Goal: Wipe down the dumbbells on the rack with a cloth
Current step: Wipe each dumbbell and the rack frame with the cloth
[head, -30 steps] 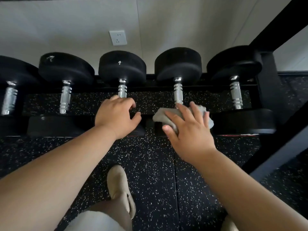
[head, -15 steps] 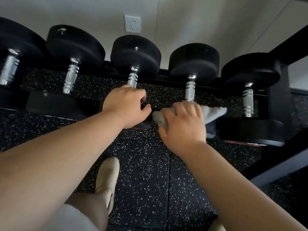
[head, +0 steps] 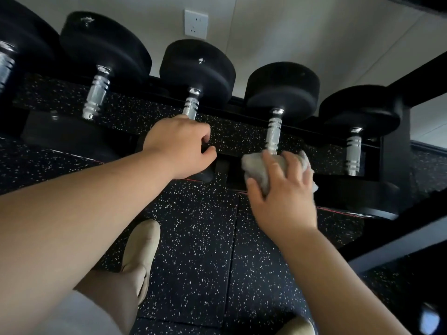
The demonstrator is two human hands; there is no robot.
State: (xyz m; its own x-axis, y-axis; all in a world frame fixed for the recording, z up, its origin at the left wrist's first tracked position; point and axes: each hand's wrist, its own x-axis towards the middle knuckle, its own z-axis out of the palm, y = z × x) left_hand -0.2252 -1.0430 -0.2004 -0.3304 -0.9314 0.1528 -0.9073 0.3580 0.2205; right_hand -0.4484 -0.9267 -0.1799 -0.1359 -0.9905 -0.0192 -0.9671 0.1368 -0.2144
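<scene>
Head view, down onto black rack (head: pixel 396 141) carrying a row of dumbbells (head: pixel 104 49), chrome handles toward the viewer. Left hand (head: pixel 180 147) curled round near end of middle dumbbell (head: pixel 197 66). Right hand (head: pixel 285 194) clutching grey cloth (head: pixel 256 165) against near end of neighbouring dumbbell (head: pixel 281 85). Behind, wall socket (head: pixel 196 24). Below, speckled floor (head: pixel 205 226) and beige shoe (head: pixel 142 247).

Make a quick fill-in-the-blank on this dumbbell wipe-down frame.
The ____ hand holds the cloth on the fourth dumbbell from the left.
The left hand grips the neighbouring dumbbell, one place to the ____.
The rack shows ____ dumbbells.
The socket sits on the ____.
Missing: right; left; five; wall.
</scene>
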